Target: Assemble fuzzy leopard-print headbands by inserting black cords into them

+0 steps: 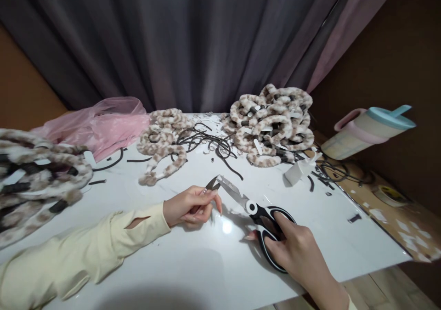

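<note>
Over the white table [193, 264], my left hand [195, 204] pinches a small dark strip [212, 182] between thumb and fingertips. My right hand [299, 245] grips black-and-white scissors [251, 207] with fingers through the handle loops. The scissor blades point left, and their tips are right at the strip. Whether the blades touch the strip or are fully closed I cannot make out. Just beyond my left hand lies a brown-and-white fluffy loop [175, 163]. Several dark cords [206, 140] lie loose behind the scissors.
Fluffy loops are heaped at the back right [275, 121] and far left [34, 181]. A pink plastic bag [103, 121] lies behind on the left. At right stand a small white bottle [298, 170], a lidded tumbler [365, 133] and a tape roll [392, 195].
</note>
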`<state>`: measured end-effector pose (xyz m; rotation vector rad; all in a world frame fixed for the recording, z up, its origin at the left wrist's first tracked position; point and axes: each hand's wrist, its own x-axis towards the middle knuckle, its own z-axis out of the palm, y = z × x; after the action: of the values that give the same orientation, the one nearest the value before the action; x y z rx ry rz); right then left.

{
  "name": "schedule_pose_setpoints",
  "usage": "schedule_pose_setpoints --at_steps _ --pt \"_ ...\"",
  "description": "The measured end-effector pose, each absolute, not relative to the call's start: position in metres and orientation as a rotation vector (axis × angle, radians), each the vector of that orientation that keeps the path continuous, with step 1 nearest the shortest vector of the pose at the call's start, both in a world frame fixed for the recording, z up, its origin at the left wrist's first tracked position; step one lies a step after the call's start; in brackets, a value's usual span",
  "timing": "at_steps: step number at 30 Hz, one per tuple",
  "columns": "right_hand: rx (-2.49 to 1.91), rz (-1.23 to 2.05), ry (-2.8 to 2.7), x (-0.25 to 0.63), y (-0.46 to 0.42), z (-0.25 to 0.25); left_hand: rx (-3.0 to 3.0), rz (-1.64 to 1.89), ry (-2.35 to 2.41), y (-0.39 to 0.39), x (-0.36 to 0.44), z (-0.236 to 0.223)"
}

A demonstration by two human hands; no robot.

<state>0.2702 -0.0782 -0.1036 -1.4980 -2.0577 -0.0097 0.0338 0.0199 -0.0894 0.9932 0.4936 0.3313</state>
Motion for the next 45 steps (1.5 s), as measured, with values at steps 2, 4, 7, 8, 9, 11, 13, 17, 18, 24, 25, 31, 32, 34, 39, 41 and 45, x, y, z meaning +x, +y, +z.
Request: schedule_pose_setpoints --at_steps 2,4,7,8,9,11,13,17,18,24,25,31,32,34,39,41,45 --pt "-1.513 0.088 -2.034 0.270 -0.078 -0.102 1.000 0.343 0.495 0.019 0.034 -0.089" --pt "-1.547 0.220 -2.000 0.270 -0.078 -0.098 1.010 0.354 0.490 0.019 0.034 -0.089" --pt "-1.608 0.513 -1.953 0.271 -0.076 -0.089 1.020 0.369 0.486 0.018 0.034 -0.090" --pt "-1.620 0.631 -1.937 0.272 -0.074 -0.086 1.022 0.374 0.488 0.018 0.034 -0.090" --pt "-1.631 0.748 -1.917 0.273 -0.073 -0.083 1.022 0.380 0.491 0.018 0.034 -0.090" --pt "-1.654 0.953 -1.872 0.276 -0.069 -0.077 1.027 0.392 0.494 0.018 0.035 -0.091" --pt "-1.665 1.101 -1.829 0.278 -0.066 -0.073 1.038 0.404 0.494 0.018 0.035 -0.092" --pt "-1.696 1.070 -1.871 0.279 -0.062 -0.073 1.053 0.413 0.488 0.019 0.035 -0.092" --pt "-1.709 0.962 -1.906 0.279 -0.062 -0.074 1.049 0.411 0.484 0.019 0.034 -0.092" --pt "-1.614 0.383 -2.060 0.278 -0.067 -0.085 0.988 0.361 0.424 0.020 0.034 -0.091" --pt "-1.593 0.341 -2.082 0.278 -0.067 -0.087 0.983 0.354 0.417 0.021 0.034 -0.091" --pt "-1.555 0.167 -2.146 0.276 -0.066 -0.093 0.896 0.314 0.345 0.020 0.034 -0.091" --pt "-1.551 0.151 -2.151 0.276 -0.066 -0.093 0.872 0.302 0.327 0.020 0.034 -0.091" --pt "-1.535 0.127 -2.163 0.275 -0.066 -0.094 0.819 0.267 0.291 0.020 0.033 -0.091" --pt "-1.500 0.116 -2.180 0.276 -0.066 -0.096 0.689 0.132 0.221 0.022 0.028 -0.090" --pt "-1.489 0.121 -2.188 0.277 -0.066 -0.098 0.661 0.091 0.198 0.023 0.027 -0.090" --pt "-1.438 0.123 -2.205 0.279 -0.066 -0.102 0.631 0.044 0.170 0.025 0.025 -0.089"
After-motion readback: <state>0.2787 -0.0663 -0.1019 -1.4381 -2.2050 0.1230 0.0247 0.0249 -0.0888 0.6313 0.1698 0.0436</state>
